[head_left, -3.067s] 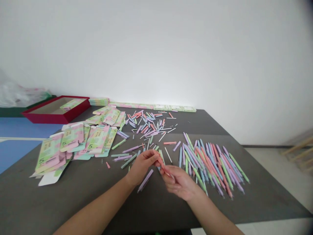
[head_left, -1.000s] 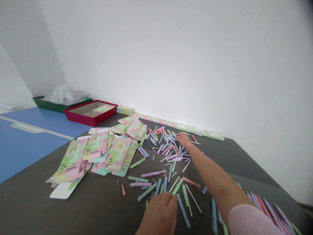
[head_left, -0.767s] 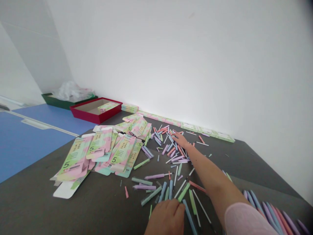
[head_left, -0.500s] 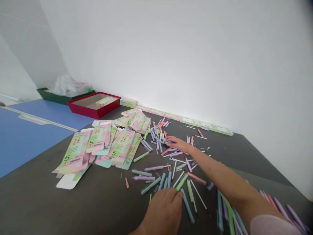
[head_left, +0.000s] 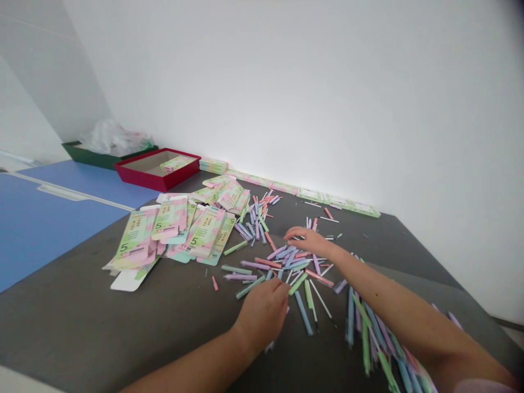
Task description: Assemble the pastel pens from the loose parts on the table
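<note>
Loose pastel pen barrels, caps and thin white refills lie in a pile (head_left: 292,256) mid-table. My left hand (head_left: 264,308) is closed at the near edge of the pile. A purple end and a clear tip poke out past its fingers, seemingly a pen; most of it is hidden. My right hand (head_left: 308,244) reaches over the far side of the pile, fingers curved and a little apart, with nothing seen in them. More capped pens (head_left: 376,338) lie under my right forearm. A blue pen (head_left: 303,313) and a green barrel (head_left: 308,295) lie right of my left hand.
Printed flat card boxes (head_left: 207,232) overlap in a heap on the left. Behind it stand a red tray (head_left: 161,179) with boxes and a green tray (head_left: 88,158) with a plastic bag. A row of boxes (head_left: 282,187) runs along the wall. Blue tabletop (head_left: 49,218) adjoins at left.
My right hand has drawn pens from the far cluster nearer, bunching them in the middle. My left hand has shifted a little left and farther up. The view has tilted slightly.
</note>
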Action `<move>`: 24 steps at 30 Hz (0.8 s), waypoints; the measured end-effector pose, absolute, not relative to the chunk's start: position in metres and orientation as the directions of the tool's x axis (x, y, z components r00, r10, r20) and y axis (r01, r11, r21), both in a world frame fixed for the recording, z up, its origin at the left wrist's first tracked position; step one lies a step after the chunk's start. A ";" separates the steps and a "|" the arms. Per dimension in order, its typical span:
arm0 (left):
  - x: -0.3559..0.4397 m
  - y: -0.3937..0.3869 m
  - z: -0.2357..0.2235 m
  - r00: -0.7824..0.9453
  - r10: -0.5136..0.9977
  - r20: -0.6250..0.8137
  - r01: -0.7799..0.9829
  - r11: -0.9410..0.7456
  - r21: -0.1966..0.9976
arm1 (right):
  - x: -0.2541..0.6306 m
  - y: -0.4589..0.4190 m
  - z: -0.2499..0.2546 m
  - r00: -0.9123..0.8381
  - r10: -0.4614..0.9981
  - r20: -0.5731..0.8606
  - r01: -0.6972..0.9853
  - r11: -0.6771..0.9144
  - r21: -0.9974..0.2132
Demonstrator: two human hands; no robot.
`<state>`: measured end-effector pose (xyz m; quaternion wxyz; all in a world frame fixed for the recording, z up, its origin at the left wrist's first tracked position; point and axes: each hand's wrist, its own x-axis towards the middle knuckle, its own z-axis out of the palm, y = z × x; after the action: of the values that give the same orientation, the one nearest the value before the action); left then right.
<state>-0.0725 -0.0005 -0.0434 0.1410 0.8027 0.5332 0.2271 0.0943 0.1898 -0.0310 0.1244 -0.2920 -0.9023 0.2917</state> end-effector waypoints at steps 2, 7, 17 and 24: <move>-0.074 0.002 -0.043 0.315 0.925 0.213 0.801 -0.379 0.464 | 0.095 0.190 -0.031 -0.801 0.597 0.036 0.476 0.673 -0.567; -0.076 0.004 -0.043 0.300 0.925 0.231 0.800 -0.376 0.468 | 0.089 0.181 -0.036 -0.820 0.572 0.014 0.484 0.707 -0.515; -0.080 0.018 -0.049 0.006 0.982 0.188 0.322 -0.180 0.930 | 0.083 0.144 -0.021 -0.614 0.776 0.142 0.429 0.480 -0.765; -0.068 0.014 -0.034 0.121 0.991 -0.062 -0.378 0.104 0.920 | 0.082 0.082 -0.012 -0.444 0.896 -0.012 0.008 -0.010 -1.000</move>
<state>-0.0681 0.0140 -0.0345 0.6347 0.3969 0.3861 0.5390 0.0817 0.0816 -0.0119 0.3685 -0.3768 -0.5994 0.6024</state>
